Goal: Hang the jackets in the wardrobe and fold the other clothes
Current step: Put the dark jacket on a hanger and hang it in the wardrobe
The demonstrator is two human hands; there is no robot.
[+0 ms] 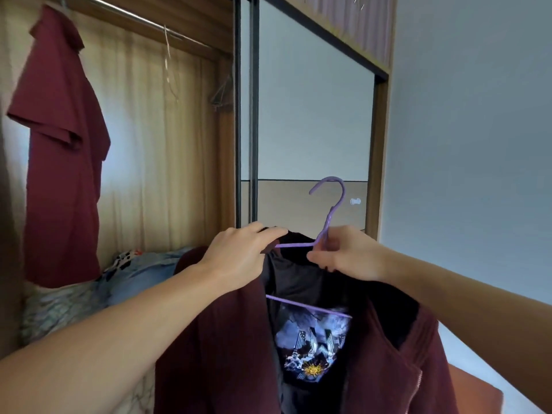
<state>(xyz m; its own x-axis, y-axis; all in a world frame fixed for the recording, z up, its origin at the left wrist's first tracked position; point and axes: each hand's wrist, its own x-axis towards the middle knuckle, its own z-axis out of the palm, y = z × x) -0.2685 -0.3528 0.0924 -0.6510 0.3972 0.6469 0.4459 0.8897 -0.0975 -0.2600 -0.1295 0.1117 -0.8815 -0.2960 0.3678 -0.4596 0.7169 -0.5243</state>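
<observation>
Maroon jacket with a black printed lining hangs on a purple hanger, held up near the camera in front of the open wardrobe. The left hand pinches the jacket's collar at the hanger's left shoulder, while the right hand grips the hanger just below its hook. Far left, a dark red shirt hangs from the wardrobe rail above folded bedding.

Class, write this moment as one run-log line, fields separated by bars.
step: hanging jacket | left hand: grips maroon jacket collar | right hand: holds purple hanger neck | wardrobe rail: hook not yet on
</observation>
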